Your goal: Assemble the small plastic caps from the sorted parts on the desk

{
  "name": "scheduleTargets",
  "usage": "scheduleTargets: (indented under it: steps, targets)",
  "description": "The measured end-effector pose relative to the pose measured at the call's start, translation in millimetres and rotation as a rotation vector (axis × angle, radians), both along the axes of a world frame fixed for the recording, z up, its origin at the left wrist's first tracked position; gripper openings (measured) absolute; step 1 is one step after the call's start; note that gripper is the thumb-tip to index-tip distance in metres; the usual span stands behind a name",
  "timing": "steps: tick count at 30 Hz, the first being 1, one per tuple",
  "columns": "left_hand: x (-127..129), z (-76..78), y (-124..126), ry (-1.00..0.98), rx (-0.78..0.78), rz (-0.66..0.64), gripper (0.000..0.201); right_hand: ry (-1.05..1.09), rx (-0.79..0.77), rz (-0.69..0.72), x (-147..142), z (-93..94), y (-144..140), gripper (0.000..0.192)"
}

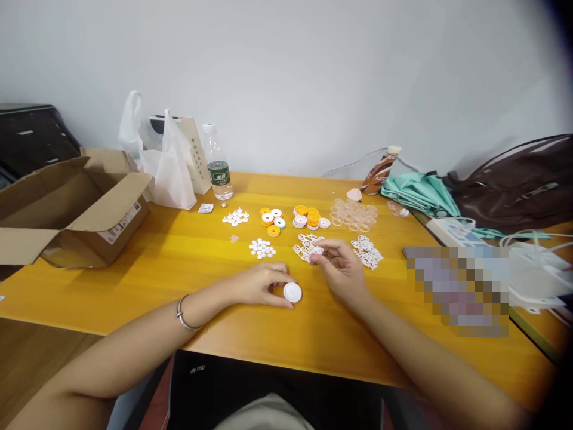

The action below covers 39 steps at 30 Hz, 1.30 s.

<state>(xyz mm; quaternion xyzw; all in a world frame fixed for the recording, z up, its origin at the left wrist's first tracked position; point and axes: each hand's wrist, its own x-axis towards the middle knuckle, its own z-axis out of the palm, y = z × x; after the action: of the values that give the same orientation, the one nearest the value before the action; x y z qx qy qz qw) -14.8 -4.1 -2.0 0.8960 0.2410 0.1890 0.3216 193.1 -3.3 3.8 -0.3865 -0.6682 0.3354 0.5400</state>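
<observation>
Between the thumb and fingers of my left hand (264,285) is a round white plastic disc (292,292) with a raised rim, held by its edge low over the table. My right hand (342,269) pinches a small white openwork piece (316,252), partly hidden by the fingertips, at the near edge of a pile of white openwork pieces (302,243). A second pile of such pieces (367,252) lies to the right of that hand. Beyond my left hand are small white round buttons (262,248).
Farther back lie white pegged discs (236,217), orange and white rings (273,221), stacked orange and white caps (310,217) and clear rings (353,214). A cardboard box (111,209), water bottle (219,161), brown bottle (380,170) and power strip (461,236) stand around them.
</observation>
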Motion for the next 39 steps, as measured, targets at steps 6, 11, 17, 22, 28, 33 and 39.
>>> scheduleTargets:
  steps: [6, 11, 17, 22, 28, 33, 39]
  targets:
    - [2, -0.6, -1, -0.173, -0.008, 0.153, 0.042, -0.134, 0.038, 0.100, 0, -1.2, 0, 0.020]
    - [6, -0.1, -3, -0.418, 0.071, 0.295, 0.030, -0.140, -0.001, 0.279, -6, -5.0, -2, 0.019]
    - [9, 1.5, -4, -0.482, 0.070, 0.301, 0.021, 0.014, -0.103, 0.296, -8, -7.9, -3, 0.020]
    - [9, 1.0, -5, -0.541, 0.164, 0.284, 0.019, -0.039, -0.172, 0.279, -8, -6.0, 0, 0.015]
    - [5, -6.2, 0, -0.458, 0.354, 0.318, 0.016, -0.033, -0.283, 0.345, -10, -0.9, 0, 0.019]
    - [4, -7.8, -2, -0.270, 0.637, 0.296, 0.011, -0.085, -0.336, 0.339, -11, -1.4, 0, 0.023]
    - [9, -5.6, -7, -0.190, 0.770, 0.290, 0.011, -0.163, -0.326, 0.322, -10, -2.8, -2, 0.025]
